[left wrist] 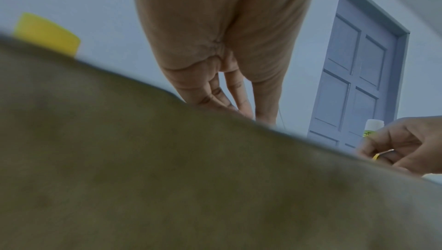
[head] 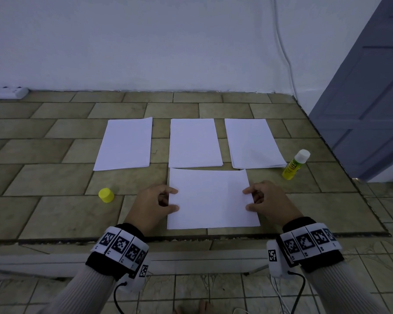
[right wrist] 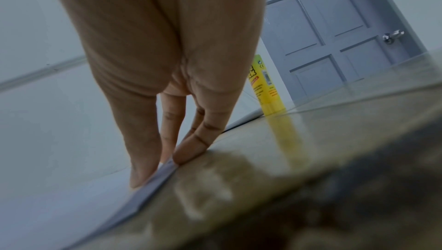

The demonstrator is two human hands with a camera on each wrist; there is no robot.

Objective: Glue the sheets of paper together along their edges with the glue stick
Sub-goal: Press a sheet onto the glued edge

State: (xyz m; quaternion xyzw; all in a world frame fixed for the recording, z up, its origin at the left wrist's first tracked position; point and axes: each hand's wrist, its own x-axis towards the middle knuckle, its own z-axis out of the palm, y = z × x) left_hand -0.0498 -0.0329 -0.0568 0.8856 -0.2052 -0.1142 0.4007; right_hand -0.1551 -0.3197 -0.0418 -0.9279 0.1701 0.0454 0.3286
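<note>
A white sheet of paper (head: 210,198) lies crosswise on the tiled surface in front of me. My left hand (head: 174,199) pinches its left edge and my right hand (head: 246,199) pinches its right edge. In the right wrist view the thumb of the right hand (right wrist: 160,169) lies on top of the sheet (right wrist: 59,140) and the fingers sit at its slightly raised edge. The glue stick (head: 295,164) stands uncapped, white tip up, to the right. Its yellow cap (head: 106,195) lies to the left. In the left wrist view the left hand (left wrist: 239,110) has its fingertips hidden.
Three more white paper piles lie in a row behind the sheet: left (head: 125,143), middle (head: 194,142), right (head: 254,143). A grey door (head: 372,109) stands at the right and a white power strip (head: 7,92) lies by the wall. The surface's front edge (head: 191,237) runs just before my wrists.
</note>
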